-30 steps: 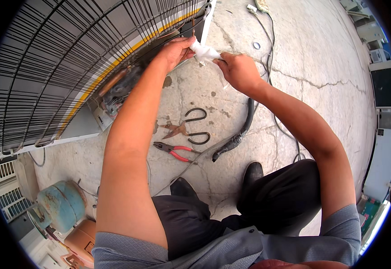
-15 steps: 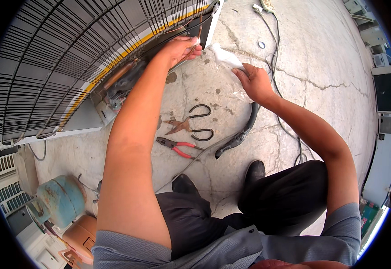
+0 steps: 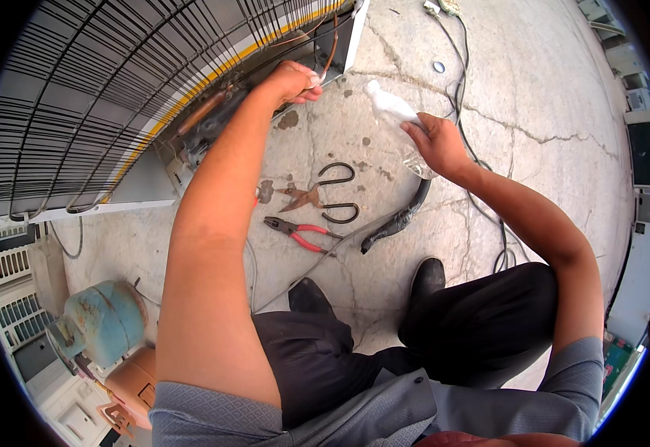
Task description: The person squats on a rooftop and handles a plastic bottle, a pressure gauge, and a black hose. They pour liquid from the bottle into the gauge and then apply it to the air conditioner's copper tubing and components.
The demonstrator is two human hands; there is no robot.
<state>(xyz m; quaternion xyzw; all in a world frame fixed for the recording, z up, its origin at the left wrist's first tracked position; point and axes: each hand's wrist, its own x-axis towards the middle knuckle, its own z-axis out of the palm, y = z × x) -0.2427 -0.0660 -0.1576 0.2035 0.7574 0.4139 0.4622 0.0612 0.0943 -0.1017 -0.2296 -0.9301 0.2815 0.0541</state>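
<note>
My left hand [image 3: 298, 83] is closed, its fingers pinched round the lower end of a thin copper tube [image 3: 332, 48] at the bottom corner of a large appliance with a black wire grille [image 3: 116, 82]. A small whitish bit shows at the fingertips; what it is I cannot make out. Out to the right, my right hand [image 3: 441, 146] grips a white, crumpled plastic packet [image 3: 393, 104], its far end pointing toward the appliance. A loose clear plastic part hangs below that hand.
Rusty scissors [image 3: 306, 197] with black handles and red-handled pliers [image 3: 299, 234] lie on the cracked concrete floor. Nearby are a black hose [image 3: 399, 223], grey cable and a black cord [image 3: 459, 97]. A small ring [image 3: 438, 67] lies far right. A blue gas cylinder [image 3: 105, 320] stands left.
My right hand and the white packet have moved slightly right and down, away from the appliance. My left hand has slid a little down and left, staying at the tube.
</note>
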